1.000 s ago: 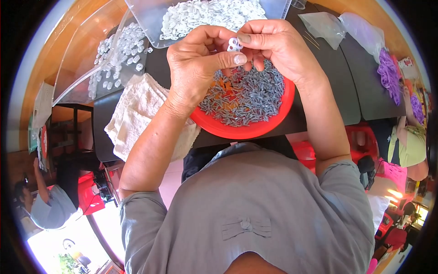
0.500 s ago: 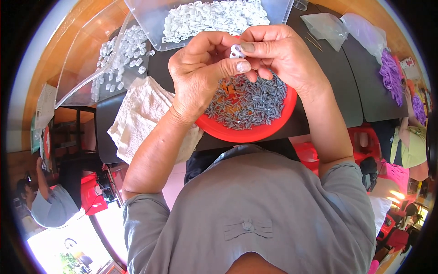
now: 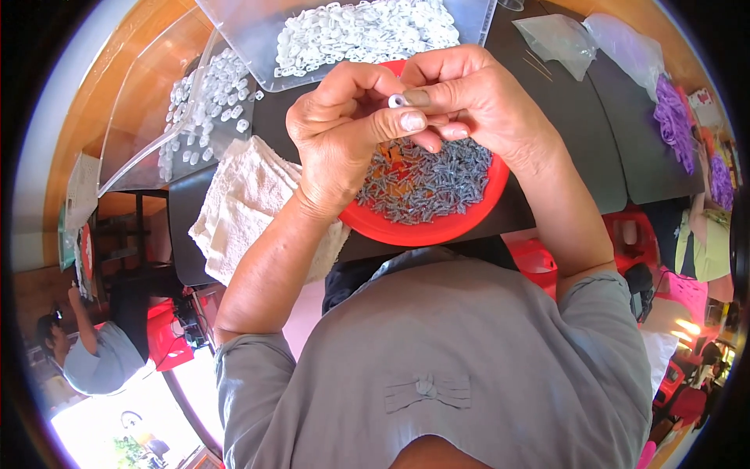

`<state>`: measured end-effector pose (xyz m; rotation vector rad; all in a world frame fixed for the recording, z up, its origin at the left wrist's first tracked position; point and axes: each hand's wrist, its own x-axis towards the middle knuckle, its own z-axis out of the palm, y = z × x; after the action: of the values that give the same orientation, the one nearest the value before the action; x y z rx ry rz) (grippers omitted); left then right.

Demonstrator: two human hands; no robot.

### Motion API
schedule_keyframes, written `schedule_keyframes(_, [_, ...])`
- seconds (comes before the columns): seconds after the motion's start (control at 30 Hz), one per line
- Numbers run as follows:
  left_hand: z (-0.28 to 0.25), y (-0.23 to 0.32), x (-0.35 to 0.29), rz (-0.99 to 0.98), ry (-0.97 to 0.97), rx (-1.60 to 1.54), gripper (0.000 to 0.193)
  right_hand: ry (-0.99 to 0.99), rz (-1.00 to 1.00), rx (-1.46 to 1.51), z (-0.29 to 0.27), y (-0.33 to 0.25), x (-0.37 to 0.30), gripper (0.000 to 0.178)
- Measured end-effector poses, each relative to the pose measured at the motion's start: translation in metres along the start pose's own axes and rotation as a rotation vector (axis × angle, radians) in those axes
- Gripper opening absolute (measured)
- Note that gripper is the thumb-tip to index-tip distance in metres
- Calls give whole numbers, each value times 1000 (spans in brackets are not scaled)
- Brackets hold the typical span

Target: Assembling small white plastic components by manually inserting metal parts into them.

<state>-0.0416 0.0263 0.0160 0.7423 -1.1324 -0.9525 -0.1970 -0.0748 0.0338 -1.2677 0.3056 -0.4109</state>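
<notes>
Above the red bowl [image 3: 426,233] my two hands meet, fingertips together. My left hand [image 3: 332,133] pinches a small white plastic piece [image 3: 397,101] with a round hole between thumb and curled fingers. Closed in a pinch too, my right hand [image 3: 488,98] presses its thumb against the same piece from the right; its fingertips are partly hidden behind. Small grey coil springs [image 3: 430,184] fill much of the bowl beneath. Behind the hands, a clear plastic bin [image 3: 266,66] holds many white oval pieces [image 3: 363,31] with holes.
A clear container [image 3: 137,117] with translucent whitish pieces [image 3: 207,98] lies at left. A cream towel [image 3: 250,207] rests beside my left forearm. Clear bags [image 3: 558,43], thin sticks [image 3: 539,64] and purple bundles [image 3: 673,121] lie at right. Other people sit at both sides.
The white piece has been turned or covered between my fingertips: two holes showed before, one shows now. Both hands stay over the bowl, with the right-hand fingers slightly shifted.
</notes>
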Motion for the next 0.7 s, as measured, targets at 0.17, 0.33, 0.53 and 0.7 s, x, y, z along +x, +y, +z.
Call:
schedule_keyframes(0.17, [-2,0,0,-4,77,-85,18,-42,4,9,8,-2,6,19])
schedule_keyframes(0.33, [-27,29,15,320,446,383,16,175,-247,-712,-8,0,7,20])
schedule_keyframes(0.53, [-112,119,36,355,788,1006,20,-4,-71,-1516,2,-7,-11,35])
schedule_keyframes(0.7, [-114,115,27,577,715,1510,19,-228,59,-1591,12,9,-4,22])
